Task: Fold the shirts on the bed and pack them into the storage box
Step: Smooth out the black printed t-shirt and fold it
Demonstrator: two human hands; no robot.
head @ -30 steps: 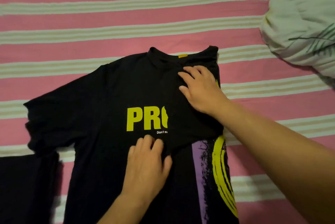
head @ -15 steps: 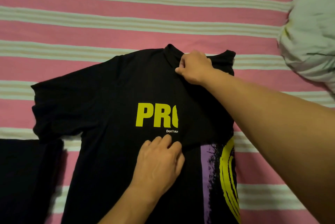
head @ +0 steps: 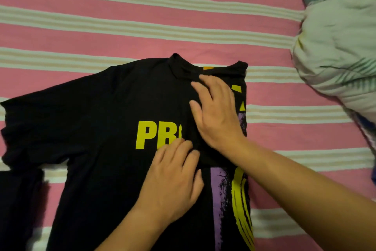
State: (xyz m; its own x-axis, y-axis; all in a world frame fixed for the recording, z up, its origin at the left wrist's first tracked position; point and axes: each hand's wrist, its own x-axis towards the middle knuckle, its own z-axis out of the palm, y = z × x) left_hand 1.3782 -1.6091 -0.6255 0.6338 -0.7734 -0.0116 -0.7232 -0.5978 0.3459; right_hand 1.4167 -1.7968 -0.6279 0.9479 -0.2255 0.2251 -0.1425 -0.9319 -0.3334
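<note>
Shirt (head: 97, 120) status: the black T-shirt lies face up on the striped bed (head: 142, 17), its right side folded inward over the yellow chest print, so only the letters "PR" show. My right hand (head: 217, 112) lies flat on the folded panel, just below the collar (head: 205, 67), fingers straight, gripping nothing. Half a second ago that hand was pinching the fabric at the collar; it has since released and moved down to press the panel. My left hand (head: 175, 177) remains flat at the lower edge of the print, fingers extended, holding nothing.

Assessment: the pinch-to-press change suggests the first side fold is placed and is being smoothed. The left sleeve, far from the collar, is still spread out, so the opposite fold is pending. A second dark garment (head: 18, 200) lies beside the shirt's left hem. The quilt (head: 335, 51) sits well right of the collar. No storage box is in view; packing has not started for this shirt.
</note>
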